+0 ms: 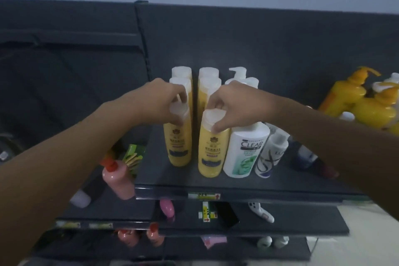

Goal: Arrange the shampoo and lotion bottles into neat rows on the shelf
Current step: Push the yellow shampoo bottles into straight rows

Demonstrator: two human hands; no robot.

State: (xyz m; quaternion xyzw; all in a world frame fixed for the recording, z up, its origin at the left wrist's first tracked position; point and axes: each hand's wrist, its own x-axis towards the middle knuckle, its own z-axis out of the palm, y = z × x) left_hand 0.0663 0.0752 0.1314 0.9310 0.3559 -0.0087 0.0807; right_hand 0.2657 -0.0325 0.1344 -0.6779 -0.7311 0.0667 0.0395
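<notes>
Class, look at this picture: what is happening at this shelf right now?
A person is tidying bottles on a dark shelf. The left hand grips the white cap of the front yellow bottle in the left row; the right hand grips the cap of the front yellow bottle in the next row. More yellow bottles stand behind each. A white Clear bottle stands upright beside them, on the right.

Glossy smooth plastic yellow bottles point(210, 153) with matt white caps point(213, 117) stand on a dark, matt-painted metal shelf point(237, 185).
</notes>
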